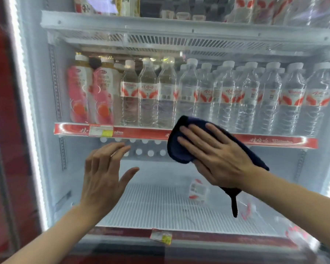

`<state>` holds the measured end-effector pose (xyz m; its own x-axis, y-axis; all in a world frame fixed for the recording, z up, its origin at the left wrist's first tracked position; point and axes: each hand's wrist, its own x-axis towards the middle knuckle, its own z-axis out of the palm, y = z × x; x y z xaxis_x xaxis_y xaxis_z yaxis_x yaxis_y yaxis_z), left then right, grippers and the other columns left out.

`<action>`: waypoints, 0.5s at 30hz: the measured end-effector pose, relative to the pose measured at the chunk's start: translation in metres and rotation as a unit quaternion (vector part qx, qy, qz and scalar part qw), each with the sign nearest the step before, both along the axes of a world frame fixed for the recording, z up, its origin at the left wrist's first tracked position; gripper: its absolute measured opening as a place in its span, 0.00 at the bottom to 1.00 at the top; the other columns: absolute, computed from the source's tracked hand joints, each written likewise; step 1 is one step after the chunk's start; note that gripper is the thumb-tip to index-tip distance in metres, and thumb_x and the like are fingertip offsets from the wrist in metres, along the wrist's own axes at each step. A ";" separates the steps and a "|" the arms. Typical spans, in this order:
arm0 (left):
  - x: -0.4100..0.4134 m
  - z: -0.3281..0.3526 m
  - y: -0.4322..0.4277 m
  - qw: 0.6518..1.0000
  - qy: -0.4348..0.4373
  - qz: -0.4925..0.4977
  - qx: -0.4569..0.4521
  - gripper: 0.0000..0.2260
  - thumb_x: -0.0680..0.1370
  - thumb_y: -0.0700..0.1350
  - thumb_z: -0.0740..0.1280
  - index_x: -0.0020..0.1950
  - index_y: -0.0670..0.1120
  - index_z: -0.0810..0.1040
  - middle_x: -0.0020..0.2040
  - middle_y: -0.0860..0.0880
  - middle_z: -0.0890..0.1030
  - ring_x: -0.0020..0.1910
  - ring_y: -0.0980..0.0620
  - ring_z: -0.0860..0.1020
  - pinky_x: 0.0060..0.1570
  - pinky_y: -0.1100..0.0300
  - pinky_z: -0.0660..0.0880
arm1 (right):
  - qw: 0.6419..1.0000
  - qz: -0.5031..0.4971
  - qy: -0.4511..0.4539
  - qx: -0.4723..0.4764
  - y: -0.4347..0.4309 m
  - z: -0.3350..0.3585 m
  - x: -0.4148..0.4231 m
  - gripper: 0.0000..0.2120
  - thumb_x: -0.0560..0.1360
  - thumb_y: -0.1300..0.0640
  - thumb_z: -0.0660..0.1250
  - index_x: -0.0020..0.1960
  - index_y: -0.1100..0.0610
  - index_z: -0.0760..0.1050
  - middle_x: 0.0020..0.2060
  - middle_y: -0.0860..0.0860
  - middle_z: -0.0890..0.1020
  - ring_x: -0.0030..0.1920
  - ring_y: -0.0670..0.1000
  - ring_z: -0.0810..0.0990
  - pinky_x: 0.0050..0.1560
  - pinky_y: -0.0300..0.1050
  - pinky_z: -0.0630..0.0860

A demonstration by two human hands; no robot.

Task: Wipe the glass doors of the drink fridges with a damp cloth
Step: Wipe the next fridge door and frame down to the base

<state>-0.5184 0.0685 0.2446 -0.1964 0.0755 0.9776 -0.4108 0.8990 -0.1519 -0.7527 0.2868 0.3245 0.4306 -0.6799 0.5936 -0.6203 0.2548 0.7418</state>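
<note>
A glass fridge door [160, 44] fills the view, with lit shelves of drinks behind it. My right hand [215, 155] lies flat with straight fingers on a dark blue cloth [176, 149] and presses it against the glass at mid-height, over the red shelf strip. A corner of the cloth hangs down below my wrist. My left hand [105, 174] is raised to the left of the cloth with fingers spread and relaxed, holding nothing; whether it touches the glass I cannot tell.
Behind the glass stand several water bottles [225, 96] and pink peach-drink bottles [101, 96] on the middle shelf. The lower wire shelf [151, 206] holds a fallen bottle. A red door frame [8, 130] with a white light strip runs down the left.
</note>
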 end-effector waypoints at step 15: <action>0.020 -0.007 -0.013 0.999 -0.033 -0.019 -0.014 0.23 0.82 0.53 0.65 0.72 0.42 0.70 0.69 0.46 0.71 0.69 0.44 0.70 0.68 0.50 0.65 | 0.997 -0.014 0.036 0.068 -0.037 -0.081 0.037 0.30 0.86 0.47 0.53 0.84 0.58 0.52 0.83 0.56 0.54 0.84 0.56 0.51 0.83 0.57 0.47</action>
